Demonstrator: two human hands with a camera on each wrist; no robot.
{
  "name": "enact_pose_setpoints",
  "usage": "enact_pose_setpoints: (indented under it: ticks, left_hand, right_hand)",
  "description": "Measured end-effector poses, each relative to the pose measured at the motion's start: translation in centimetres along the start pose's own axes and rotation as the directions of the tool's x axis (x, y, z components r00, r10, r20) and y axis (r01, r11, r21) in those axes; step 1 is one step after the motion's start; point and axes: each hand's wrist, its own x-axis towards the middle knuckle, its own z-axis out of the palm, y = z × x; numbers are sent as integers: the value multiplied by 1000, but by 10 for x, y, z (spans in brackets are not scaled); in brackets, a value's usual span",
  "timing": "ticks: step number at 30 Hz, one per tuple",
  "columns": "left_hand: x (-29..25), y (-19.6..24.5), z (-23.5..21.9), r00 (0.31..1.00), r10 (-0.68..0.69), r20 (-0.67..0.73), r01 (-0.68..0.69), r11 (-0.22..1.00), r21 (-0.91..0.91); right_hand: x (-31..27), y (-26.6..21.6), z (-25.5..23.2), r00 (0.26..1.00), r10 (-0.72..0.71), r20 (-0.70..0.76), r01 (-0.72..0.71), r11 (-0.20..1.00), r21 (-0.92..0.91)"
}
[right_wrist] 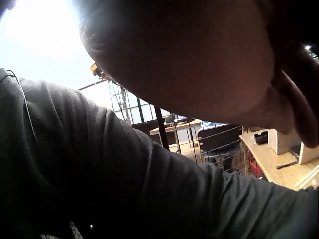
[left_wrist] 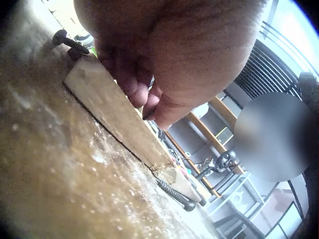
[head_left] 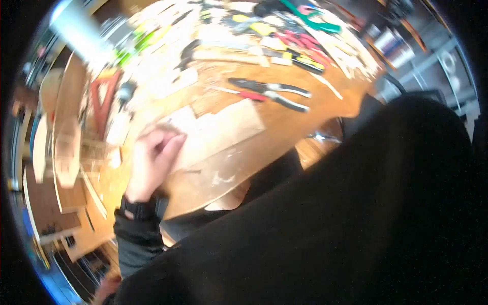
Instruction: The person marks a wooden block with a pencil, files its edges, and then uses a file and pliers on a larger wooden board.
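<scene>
In the head view my left hand [head_left: 155, 160], blurred, is at the left end of a thin light wooden board [head_left: 229, 129], with fingers curled and thumb close to them. A dark screw [head_left: 192, 171] lies beside the board's near edge. The left wrist view shows bunched fingertips [left_wrist: 139, 94] over the board [left_wrist: 112, 112]; whether they hold anything is unclear. One screw [left_wrist: 174, 194] lies at one end of the board, another [left_wrist: 70, 42] at the other. Only the right wrist view clearly shows my right hand [right_wrist: 194, 59], a dark palm above a sleeve, its grip hidden.
Pliers [head_left: 269, 92] and a red-handled screwdriver [head_left: 249, 95] lie beyond the board. Behind them are a hammer [head_left: 223, 56] and several other tools. Wooden pieces [head_left: 66, 147] and a red triangular frame [head_left: 105, 96] stand at the left. The table's curved edge [head_left: 203, 207] is nearest the body.
</scene>
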Motion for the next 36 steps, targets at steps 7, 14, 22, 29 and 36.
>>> enact_pose_setpoints:
  ticks: [7, 14, 22, 29, 36]
  left_hand:
    - [5, 7, -7, 1000, -4, 11, 3, 999, 39]
    - [-1, 6, -9, 1000, -5, 1, 5, 998, 67]
    - [3, -2, -15, 998, -7, 66, 1, 996, 85]
    - [0, -24, -6, 994, 109, 21, -107, 991, -82]
    - [2, 2, -5, 988, -145, 46, 148, 984, -94]
  right_hand:
    - [0, -1, 4, 999, 31, 27, -31, 1000, 4]
    - [2, -7, 8, 997, 52, 49, -52, 999, 4]
    - [2, -14, 1, 995, 56, 83, -56, 998, -8]
    - [7, -17, 4, 990, 20, 140, -22, 1000, 17]
    - [28, -17, 12, 992, -18, 123, 10, 998, 62]
